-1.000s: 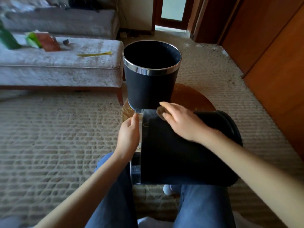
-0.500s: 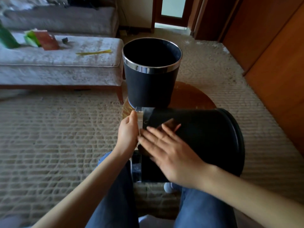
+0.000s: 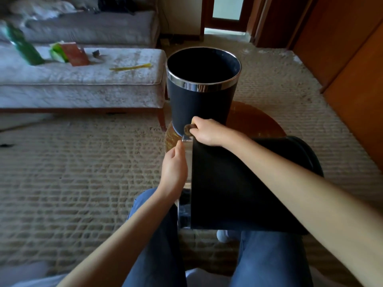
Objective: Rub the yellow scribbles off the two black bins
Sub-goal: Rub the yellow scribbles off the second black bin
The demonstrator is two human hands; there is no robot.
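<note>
Left hand point(image 3: 174, 170) grips chrome rim point(image 3: 184, 212) of black round bin point(image 3: 238, 183) lying across lap. Right hand point(image 3: 205, 131) clenched on small brown pad point(image 3: 189, 129) at its far edge. Risk: hard rub rolls bin off knees, or knuckles topple upright black bin point(image 3: 201, 104) behind.

Wide-angle head cam, aimed fwd & down, close above lying bin point(image 3: 238, 183).

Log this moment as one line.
left hand: holds lying bin rim | right hand: grips pad | upright bin: on table
</note>
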